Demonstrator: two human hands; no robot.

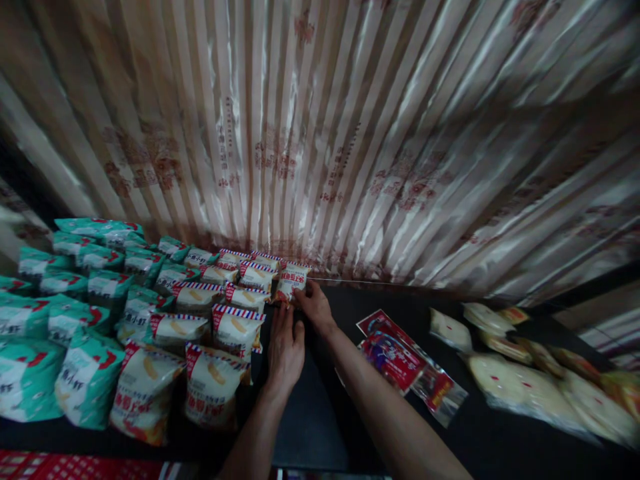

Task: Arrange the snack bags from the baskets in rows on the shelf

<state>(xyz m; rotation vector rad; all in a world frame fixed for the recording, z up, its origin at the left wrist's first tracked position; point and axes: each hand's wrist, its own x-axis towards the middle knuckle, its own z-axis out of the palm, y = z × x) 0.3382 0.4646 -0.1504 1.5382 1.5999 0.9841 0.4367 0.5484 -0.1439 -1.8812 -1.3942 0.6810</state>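
Note:
At the back end of a row, a white snack bag (291,280) with a striped blue-and-red top edge stands against the curtain. My right hand (317,305) has its bent fingers on the lower right side of this bag. My left hand (287,347) lies just below it, fingers stretched forward to the bag's bottom edge and thumb apart. The left fingertips are partly lost in the dim light. Several matching white chip bags (239,330) stand in rows close to the left of my left hand.
Rows of teal snack bags (87,377) fill the left side of the black surface (313,413). Flat red-and-purple packets (395,353) lie right of my right forearm. Clear-wrapped pale food packs (505,383) lie farther right. A pleated curtain (300,133) hangs behind; a red basket (75,467) shows lower left.

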